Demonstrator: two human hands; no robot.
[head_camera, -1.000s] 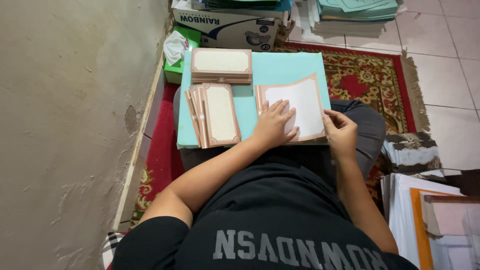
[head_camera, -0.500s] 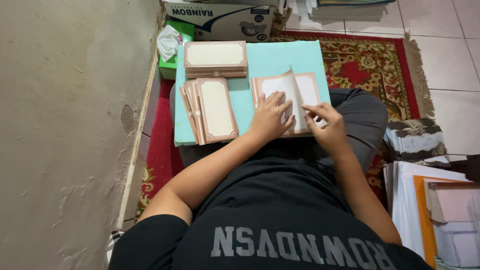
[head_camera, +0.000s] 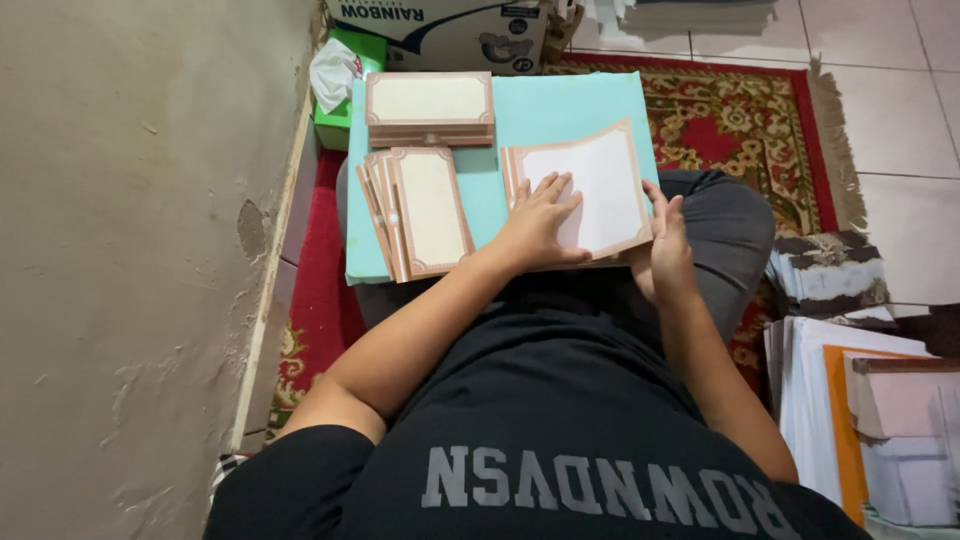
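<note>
A white card with a brown ornate border (head_camera: 600, 185) lies unfolded on a turquoise board (head_camera: 570, 110) across my lap. My left hand (head_camera: 540, 220) presses flat on the card's lower left part, fingers spread. My right hand (head_camera: 662, 245) grips the card's lower right edge. To the left lies a fanned pile of folded cards (head_camera: 415, 210) of the same kind. Behind it sits a neat stack of folded cards (head_camera: 430, 105).
A plaster wall (head_camera: 130, 250) runs along the left. A red patterned rug (head_camera: 740, 130) lies under the board. A cardboard box (head_camera: 450, 30) and a green tissue box (head_camera: 335, 90) stand at the back. Stacks of paper (head_camera: 860, 420) sit at the right.
The card's right flap, lifted half a second ago, now lies flat and open. My left hand has spread on it and my right hand has shifted to its right edge.
</note>
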